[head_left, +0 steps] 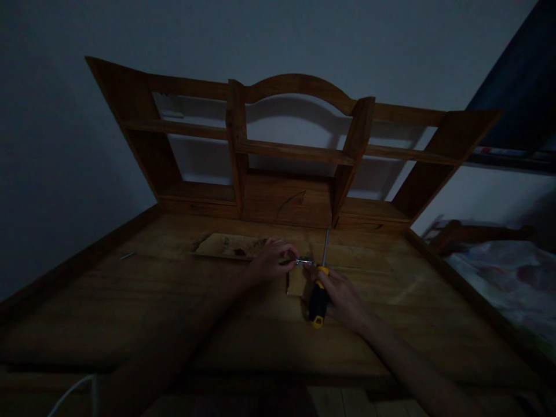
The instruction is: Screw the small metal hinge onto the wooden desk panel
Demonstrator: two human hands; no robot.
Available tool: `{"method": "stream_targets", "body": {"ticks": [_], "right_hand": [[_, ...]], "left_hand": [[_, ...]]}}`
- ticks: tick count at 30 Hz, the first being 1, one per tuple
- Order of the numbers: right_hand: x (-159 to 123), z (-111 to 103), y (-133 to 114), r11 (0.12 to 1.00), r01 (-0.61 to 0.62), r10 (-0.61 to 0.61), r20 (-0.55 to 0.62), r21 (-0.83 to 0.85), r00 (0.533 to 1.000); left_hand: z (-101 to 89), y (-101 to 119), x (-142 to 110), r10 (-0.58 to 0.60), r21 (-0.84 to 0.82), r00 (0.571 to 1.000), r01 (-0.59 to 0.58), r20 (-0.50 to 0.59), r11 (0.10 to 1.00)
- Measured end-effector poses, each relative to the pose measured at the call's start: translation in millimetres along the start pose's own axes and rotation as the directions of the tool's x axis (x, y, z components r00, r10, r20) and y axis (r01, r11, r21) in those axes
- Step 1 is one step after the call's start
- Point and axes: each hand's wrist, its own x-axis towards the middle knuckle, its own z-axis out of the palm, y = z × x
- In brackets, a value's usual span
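Over the middle of the wooden desk, my left hand pinches one end of a small shiny metal piece, too small and dark to name exactly. My right hand is closed around a screwdriver with a black and yellow handle, its steel shaft pointing up and away toward the shelf. The right fingertips also reach the other end of the metal piece. Beneath and beside my hands lies a flat tan strip with dark stains, and a smaller tan piece shows between the hands.
A wooden desk with raised side edges fills the lower view. At its back stands a shelf unit with several compartments. A thin metal rod lies at the left. Patterned bedding is beyond the right edge; a white cord hangs lower left.
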Motion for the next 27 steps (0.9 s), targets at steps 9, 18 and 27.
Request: {"method": "stream_targets", "body": {"ticks": [9,18,27], "right_hand": [[3.2,-2.7,-2.4,1.0,0.008,-0.008,0.005,0.002,1.0],[2.5,-2.1,-1.3,1.0,0.01,-0.01,-0.023,-0.007,1.0],[3.2,-4.5,-1.9,1.0,0.001,-0.001,-0.02,-0.029,1.0]], "left_hand": [[2.3,-3.0,-0.3,0.065,0.034,0.998,-0.066,0.027,0.997],[9.7,-9.0,-1.5,0.143,0.07,0.99,-0.143,-0.001,0.987],[12.9,-15.0,-1.8,0.236,0.104,0.971,-0.232,-0.025,0.967]]}}
